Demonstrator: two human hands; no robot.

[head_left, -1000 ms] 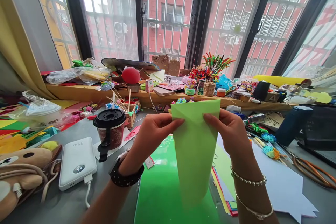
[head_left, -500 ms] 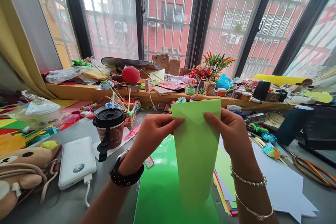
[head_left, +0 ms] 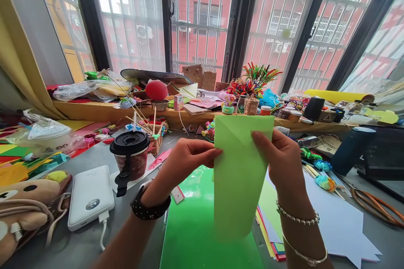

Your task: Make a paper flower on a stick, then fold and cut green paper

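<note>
A light green sheet of paper (head_left: 238,180), with creases near its top, is held upright in front of me. My left hand (head_left: 192,153) pinches its left edge between thumb and fingers. At the upper right edge, my right hand (head_left: 280,151) grips the sheet with the thumb in front and the fingers mostly hidden behind. Below the paper lies a glossy green board (head_left: 189,227) on the grey table. Sheets of coloured paper (head_left: 271,235) stick out beside the board on the right.
On the left are a lidded coffee cup (head_left: 131,155), a white power bank (head_left: 91,197) and a plush bear (head_left: 25,201). White paper (head_left: 334,218), scissors (head_left: 375,201) and a dark bottle (head_left: 353,149) lie or stand right. Craft supplies crowd the windowsill (head_left: 94,111).
The green paper has shifted slightly right and turned a little. My left hand's hold has slid down to the left edge, while my right hand keeps its grip.
</note>
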